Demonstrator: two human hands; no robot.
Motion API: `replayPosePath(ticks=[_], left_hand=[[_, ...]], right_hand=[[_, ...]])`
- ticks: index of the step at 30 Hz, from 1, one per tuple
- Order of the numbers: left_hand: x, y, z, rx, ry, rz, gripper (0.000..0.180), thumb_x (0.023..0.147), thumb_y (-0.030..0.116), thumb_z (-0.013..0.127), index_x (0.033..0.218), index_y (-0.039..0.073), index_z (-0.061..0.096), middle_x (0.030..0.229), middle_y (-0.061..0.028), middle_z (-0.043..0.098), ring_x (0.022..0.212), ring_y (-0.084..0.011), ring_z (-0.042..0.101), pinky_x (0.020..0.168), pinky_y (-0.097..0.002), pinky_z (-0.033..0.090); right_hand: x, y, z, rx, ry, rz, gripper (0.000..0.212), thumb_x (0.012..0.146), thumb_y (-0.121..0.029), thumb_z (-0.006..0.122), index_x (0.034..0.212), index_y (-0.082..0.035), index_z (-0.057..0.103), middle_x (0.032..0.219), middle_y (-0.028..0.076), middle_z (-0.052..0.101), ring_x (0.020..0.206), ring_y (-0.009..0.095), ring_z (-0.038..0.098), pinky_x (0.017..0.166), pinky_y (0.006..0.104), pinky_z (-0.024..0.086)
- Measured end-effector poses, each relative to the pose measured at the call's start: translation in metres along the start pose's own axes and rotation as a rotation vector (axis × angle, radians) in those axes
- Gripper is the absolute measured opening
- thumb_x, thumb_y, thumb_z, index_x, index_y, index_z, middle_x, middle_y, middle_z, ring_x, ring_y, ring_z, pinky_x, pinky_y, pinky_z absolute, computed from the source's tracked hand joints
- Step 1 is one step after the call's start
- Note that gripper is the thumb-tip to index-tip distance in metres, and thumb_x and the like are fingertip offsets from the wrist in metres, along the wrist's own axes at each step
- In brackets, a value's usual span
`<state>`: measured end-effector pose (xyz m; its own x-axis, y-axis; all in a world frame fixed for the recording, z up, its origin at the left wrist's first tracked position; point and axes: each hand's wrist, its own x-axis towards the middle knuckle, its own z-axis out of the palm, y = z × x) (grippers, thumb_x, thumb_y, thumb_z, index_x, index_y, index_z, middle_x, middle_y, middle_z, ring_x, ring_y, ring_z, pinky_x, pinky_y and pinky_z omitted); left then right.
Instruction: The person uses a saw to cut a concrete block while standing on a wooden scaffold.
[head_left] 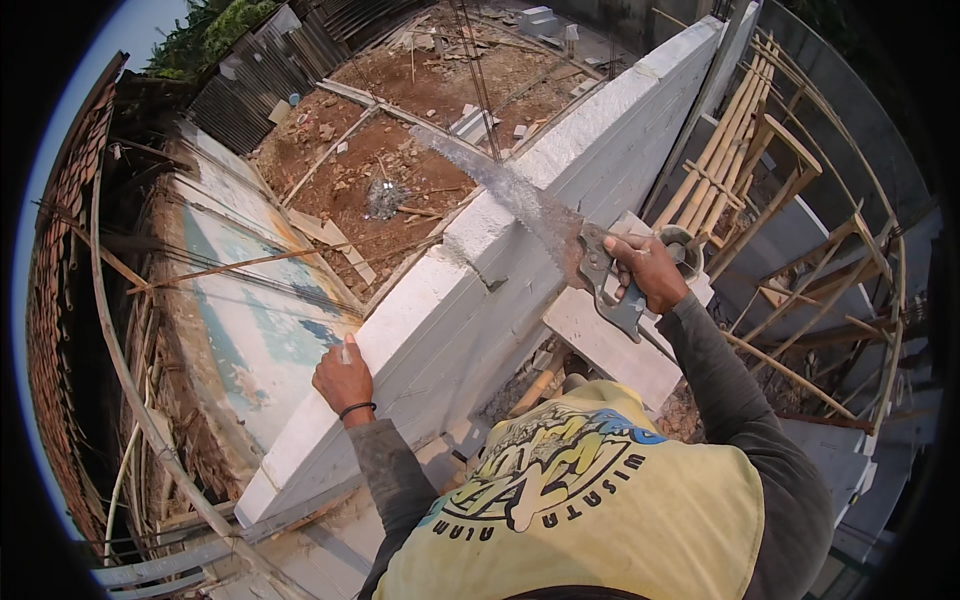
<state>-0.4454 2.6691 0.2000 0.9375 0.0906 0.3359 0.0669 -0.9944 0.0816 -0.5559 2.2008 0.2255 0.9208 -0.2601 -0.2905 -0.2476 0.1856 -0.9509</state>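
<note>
My right hand is wrapped around the grey handle of a hand saw. The saw's worn, dusty blade points to the far left across a white block wall; I cannot tell whether its teeth touch the blocks. Just left of the blade, the wall's top has a step, with a short dark gap in the near face below it. My left hand grips the wall's top edge nearer to me, fingers bent over it. Beside my right hand stands a grey round bucket, partly hidden by that hand.
A pale flat slab lies below the saw handle. Bamboo poles and wooden scaffolding stand to the right. Beyond the wall are rubble-strewn red soil, upright thin steel rods and a stained sloping panel.
</note>
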Motion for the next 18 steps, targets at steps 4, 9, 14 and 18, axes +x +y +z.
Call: replayPosePath(ticks=[4,9,14,18], left_hand=[[-0.006,-0.006,0.005,0.002,0.018,0.004,0.043,0.097,0.042,0.057,0.082,0.003,0.071,0.082,-0.0191,0.068,0.082,-0.0389,0.064,0.078,-0.0503,0.047],[0.003,0.003,0.003,-0.025,0.044,0.065,0.043,0.097,0.041,0.057,0.083,0.004,0.071,0.082,-0.0190,0.068,0.081,-0.0392,0.064,0.075,-0.0502,0.048],[-0.001,0.001,0.002,-0.030,-0.042,-0.003,0.042,0.097,0.042,0.057,0.084,0.004,0.070,0.084,-0.0185,0.069,0.084,-0.0390,0.064,0.080,-0.0514,0.046],[-0.003,-0.011,-0.004,-0.104,-0.165,-0.067,0.043,0.094,0.043,0.060,0.099,0.002,0.071,0.102,-0.0215,0.068,0.103,-0.0388,0.061,0.093,-0.0509,0.043]], right_hand=[[-0.028,-0.019,0.023,0.012,0.022,-0.044,0.045,0.097,-0.031,0.066,0.119,0.008,0.066,0.067,0.000,0.052,0.049,0.009,0.051,0.044,0.0260,0.050],[0.086,-0.041,-0.001,0.004,0.143,-0.171,0.045,0.097,-0.031,0.066,0.120,0.007,0.066,0.064,0.002,0.054,0.047,0.011,0.052,0.044,0.0267,0.047],[0.037,-0.023,0.016,-0.132,0.035,-0.123,0.044,0.097,-0.028,0.065,0.119,0.010,0.065,0.071,0.004,0.060,0.048,0.010,0.051,0.043,0.0267,0.049],[-0.024,-0.023,0.031,-0.207,0.001,-0.168,0.045,0.098,-0.030,0.064,0.118,0.010,0.066,0.081,0.008,0.066,0.051,0.009,0.053,0.043,0.0263,0.049]])
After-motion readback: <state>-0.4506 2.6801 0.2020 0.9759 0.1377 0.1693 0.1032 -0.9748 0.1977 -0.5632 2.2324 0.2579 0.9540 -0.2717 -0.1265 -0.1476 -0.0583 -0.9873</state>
